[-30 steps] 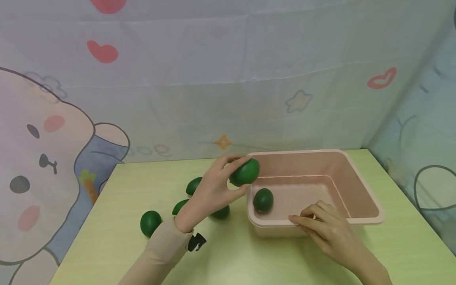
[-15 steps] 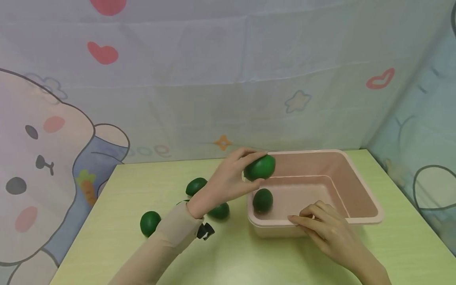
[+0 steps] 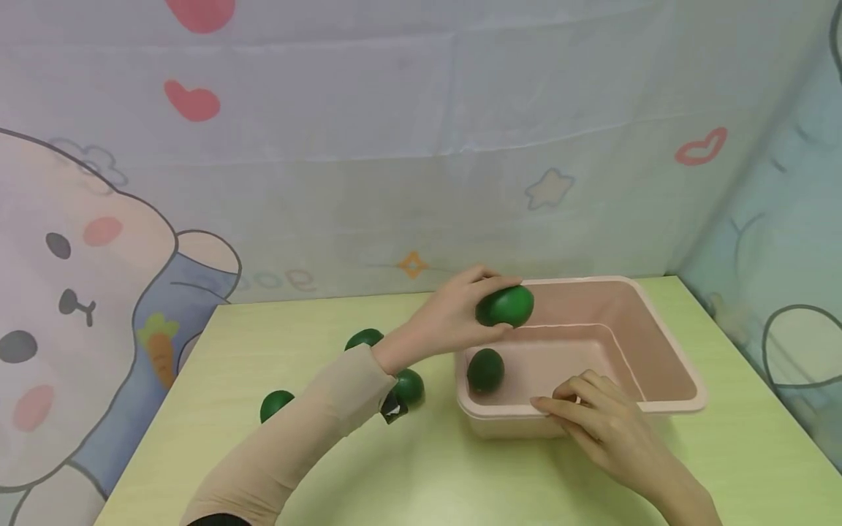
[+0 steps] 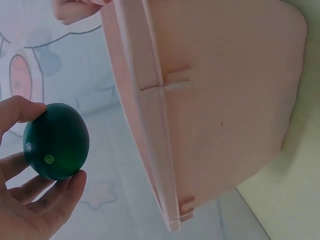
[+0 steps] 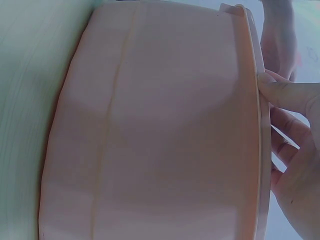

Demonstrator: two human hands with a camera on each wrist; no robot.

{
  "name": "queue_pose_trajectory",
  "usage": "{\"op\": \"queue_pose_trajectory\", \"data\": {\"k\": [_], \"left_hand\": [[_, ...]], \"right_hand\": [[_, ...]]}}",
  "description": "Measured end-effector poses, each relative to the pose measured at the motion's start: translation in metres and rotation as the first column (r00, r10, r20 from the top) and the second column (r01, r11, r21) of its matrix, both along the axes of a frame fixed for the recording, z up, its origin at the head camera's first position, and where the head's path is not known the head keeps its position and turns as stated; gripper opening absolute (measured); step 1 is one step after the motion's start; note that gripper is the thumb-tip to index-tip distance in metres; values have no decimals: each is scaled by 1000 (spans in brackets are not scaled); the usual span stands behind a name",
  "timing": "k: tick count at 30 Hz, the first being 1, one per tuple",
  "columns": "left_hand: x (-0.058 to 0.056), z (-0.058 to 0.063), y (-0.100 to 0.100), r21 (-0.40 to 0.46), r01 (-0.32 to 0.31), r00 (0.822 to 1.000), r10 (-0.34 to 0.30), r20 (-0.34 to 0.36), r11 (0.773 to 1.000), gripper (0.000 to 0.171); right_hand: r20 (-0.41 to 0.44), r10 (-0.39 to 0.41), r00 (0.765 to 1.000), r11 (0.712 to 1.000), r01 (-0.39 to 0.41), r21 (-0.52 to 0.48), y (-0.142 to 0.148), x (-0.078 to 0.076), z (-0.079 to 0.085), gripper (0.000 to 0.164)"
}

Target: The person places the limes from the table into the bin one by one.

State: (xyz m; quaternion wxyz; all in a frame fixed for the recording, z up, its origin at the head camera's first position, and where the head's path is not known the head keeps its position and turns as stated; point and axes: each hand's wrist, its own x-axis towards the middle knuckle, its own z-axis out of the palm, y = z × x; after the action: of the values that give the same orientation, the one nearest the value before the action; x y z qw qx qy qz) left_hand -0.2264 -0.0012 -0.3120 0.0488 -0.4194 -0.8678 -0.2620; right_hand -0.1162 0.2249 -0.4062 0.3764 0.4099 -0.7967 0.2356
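In the head view my left hand (image 3: 457,314) holds a smooth green oval fruit (image 3: 513,305) above the left part of a pink plastic bin (image 3: 664,351). Thumb and fingers lie around this fruit (image 4: 60,145) in the left wrist view, where its small pale stem spot shows. Another green fruit (image 3: 485,370) rests inside the bin at its left end. My right hand (image 3: 608,424) grips the bin's near rim, the thumb (image 5: 287,95) outside and other fingers over the inner side in the right wrist view.
Left of the bin, more green fruits lie on the light green table (image 3: 421,475): one at the back (image 3: 364,337), one beside my left wrist (image 3: 409,387) and one farther left (image 3: 275,404). My left sleeve partly covers them. A printed cloth (image 3: 368,146) hangs behind.
My left hand has carried the green fruit rightward, from the bin's left edge to over its inside. My right hand has stayed on the rim.
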Motion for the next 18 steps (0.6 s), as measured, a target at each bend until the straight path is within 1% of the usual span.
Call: {"op": "queue_pose_trajectory", "data": {"k": [4,9,14,18], "left_hand": [[-7,1,7,-52,13,1000,-12,22,999,58],[-13,4,19,-124,36,999,-33,27,992,58],[-16,6,30,-197,59,998,-56,17,979,57],[-19,5,37,-255,77,997,-80,-5,964,54]], "right_hand": [[1,1,1000,1000,-1,0,0,0,0,32],[-5,-7,1000,1000,7,5,-1,0,-1,32],[-3,-11,1000,1000,11,9,0,0,-1,33],[6,-16,1000,1000,16,15,0,1,-2,33]]}}
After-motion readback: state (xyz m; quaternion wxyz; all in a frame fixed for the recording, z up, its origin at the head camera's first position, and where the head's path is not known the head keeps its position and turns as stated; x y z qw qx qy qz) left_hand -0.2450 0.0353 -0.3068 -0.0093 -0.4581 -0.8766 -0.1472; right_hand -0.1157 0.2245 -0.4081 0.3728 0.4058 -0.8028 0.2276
